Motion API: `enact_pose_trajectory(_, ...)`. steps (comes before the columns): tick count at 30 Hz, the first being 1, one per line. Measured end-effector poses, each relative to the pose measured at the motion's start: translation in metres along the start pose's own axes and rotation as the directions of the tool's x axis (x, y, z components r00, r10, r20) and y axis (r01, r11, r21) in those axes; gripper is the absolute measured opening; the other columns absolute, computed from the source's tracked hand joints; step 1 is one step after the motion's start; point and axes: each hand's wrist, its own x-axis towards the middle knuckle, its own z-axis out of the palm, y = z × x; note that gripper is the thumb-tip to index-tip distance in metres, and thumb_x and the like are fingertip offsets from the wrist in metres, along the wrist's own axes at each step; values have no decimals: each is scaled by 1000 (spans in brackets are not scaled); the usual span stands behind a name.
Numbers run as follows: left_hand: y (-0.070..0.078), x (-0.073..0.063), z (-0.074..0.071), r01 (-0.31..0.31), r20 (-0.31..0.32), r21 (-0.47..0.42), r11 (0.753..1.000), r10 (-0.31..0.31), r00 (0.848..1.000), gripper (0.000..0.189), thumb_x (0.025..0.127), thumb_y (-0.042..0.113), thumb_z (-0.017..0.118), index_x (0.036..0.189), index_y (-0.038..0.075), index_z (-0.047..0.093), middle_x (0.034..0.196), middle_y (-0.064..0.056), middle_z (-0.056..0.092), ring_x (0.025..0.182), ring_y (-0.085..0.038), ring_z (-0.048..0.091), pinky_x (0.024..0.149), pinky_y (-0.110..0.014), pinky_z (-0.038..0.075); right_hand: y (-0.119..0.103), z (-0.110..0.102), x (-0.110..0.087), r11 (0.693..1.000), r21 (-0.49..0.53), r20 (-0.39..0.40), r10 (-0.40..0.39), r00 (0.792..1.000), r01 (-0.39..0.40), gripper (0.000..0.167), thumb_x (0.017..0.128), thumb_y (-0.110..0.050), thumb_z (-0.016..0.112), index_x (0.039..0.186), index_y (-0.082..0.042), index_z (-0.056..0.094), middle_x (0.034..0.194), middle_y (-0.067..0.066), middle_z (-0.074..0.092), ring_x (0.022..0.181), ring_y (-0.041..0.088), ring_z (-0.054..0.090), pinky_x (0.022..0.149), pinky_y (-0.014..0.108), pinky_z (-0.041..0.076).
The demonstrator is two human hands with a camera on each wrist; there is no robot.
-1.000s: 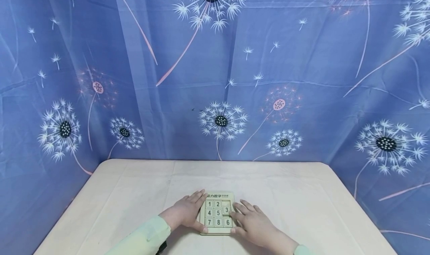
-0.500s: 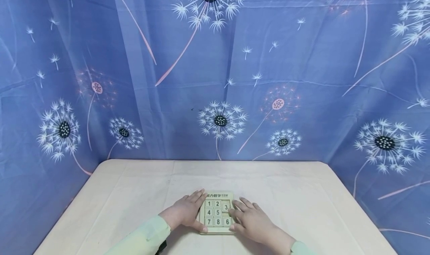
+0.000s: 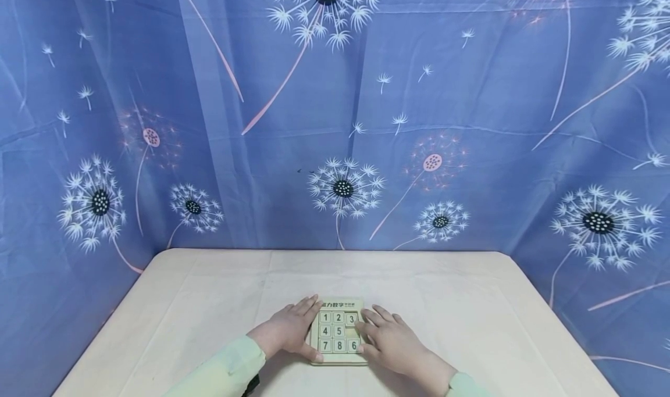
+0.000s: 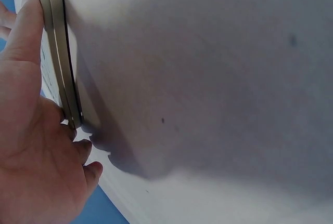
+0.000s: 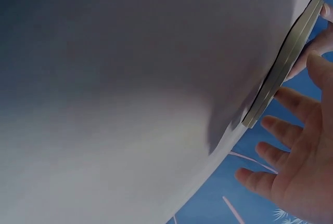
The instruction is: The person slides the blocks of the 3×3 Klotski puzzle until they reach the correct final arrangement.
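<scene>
A cream number slide puzzle (image 3: 340, 359) lies flat at the table's near side in the head view. Its tiles read 1, 2, 3, then 4, 5 and a gap, then 7, 8, 6. My left hand (image 3: 290, 329) holds the board's left side, thumb at the near corner and fingers along the far left. My right hand (image 3: 391, 340) rests at the right side, a fingertip by tile 3 (image 3: 351, 319) and the thumb by tile 6 (image 3: 353, 345). In the right wrist view its fingers (image 5: 281, 130) are spread beside the puzzle's edge (image 5: 286, 60).
A pale cloth covers the table (image 3: 419, 292), its far corners rounded. Blue curtains (image 3: 272, 199) with dandelion prints hang behind it and along both sides. Something small and dark (image 3: 252, 385) shows beneath the left sleeve (image 3: 225, 365).
Tile 3 has slid away from me to the top of the right column, and the gap now lies below it. The right fingers moved slightly with it; the left hand stayed in place.
</scene>
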Motion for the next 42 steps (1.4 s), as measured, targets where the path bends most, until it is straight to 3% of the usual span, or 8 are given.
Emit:
enact_pose_trajectory(22,-2,1,2,4,6,-1,1000,-4,1000,121,70,68,81,160,4,31,171,-12,27,159,-29,28,129,-51,32,3,2,4,1000,18,8,11,1000,-11,53,96,-49,65,134,-12,67,150,20,56,141,47,49,106,75,46)
enact_pose_trajectory(34,-2,1,0,-3,0,0,1000,3,1000,121,70,68,81,160,5,32,171,-12,28,159,-29,28,129,-50,32,-4,0,-15,999,-47,5,-22,1000,23,62,95,-59,60,141,-17,61,151,14,57,139,43,53,104,70,50)
enact_pose_trajectory(42,0,-1,-1,-2,2,-8,1000,2,1000,120,71,67,82,160,4,31,171,-12,28,159,-29,28,129,-51,32,-6,2,-28,993,-90,-16,-73,997,72,57,98,-57,58,138,-17,64,147,10,62,137,37,57,104,63,53)
